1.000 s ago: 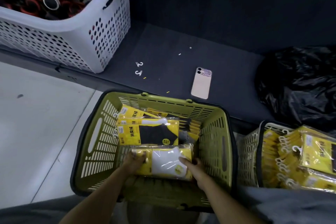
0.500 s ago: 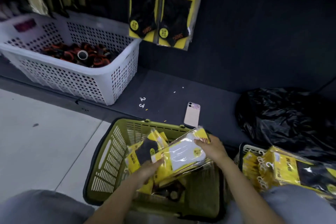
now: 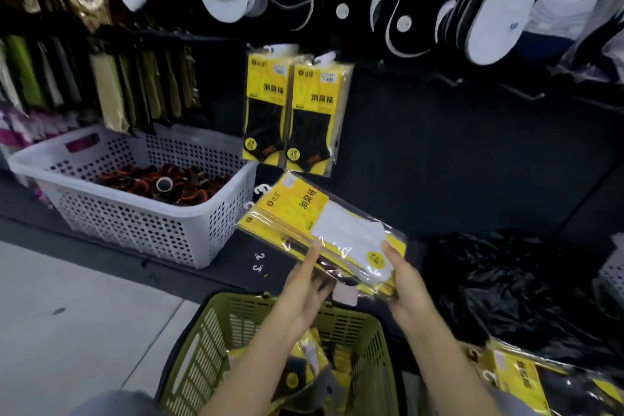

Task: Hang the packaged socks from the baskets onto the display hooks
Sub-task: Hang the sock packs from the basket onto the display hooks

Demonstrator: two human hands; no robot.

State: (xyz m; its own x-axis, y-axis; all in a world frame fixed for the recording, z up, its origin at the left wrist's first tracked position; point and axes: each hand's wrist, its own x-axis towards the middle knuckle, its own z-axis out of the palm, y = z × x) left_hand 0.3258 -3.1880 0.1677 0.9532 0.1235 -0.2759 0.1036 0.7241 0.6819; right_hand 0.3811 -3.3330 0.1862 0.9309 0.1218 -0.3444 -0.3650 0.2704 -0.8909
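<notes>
I hold a stack of yellow sock packs (image 3: 304,213), a white pair on top, tilted above the dark shelf. My right hand (image 3: 403,284) grips the stack's lower end, thumb on top. With straight fingers my left hand (image 3: 304,290) touches the stack's near edge. White hangers (image 3: 261,189) stick out at the stack's far end. Two yellow packs of black socks (image 3: 290,111) hang on the display hooks just above. Bare hooks (image 3: 450,79) jut from the wall to the right. The green basket (image 3: 209,348) below holds more packs (image 3: 304,375).
A white perforated basket (image 3: 135,223) with dark items stands on the shelf at left. A black plastic bag (image 3: 506,280) lies at right. More yellow packs (image 3: 520,378) sit at bottom right. Loose white hooks (image 3: 259,262) lie on the shelf. White and black socks hang overhead.
Both hands have lifted the stack out of the green basket and up toward the hanging packs. My view has tilted up from the basket to the display wall.
</notes>
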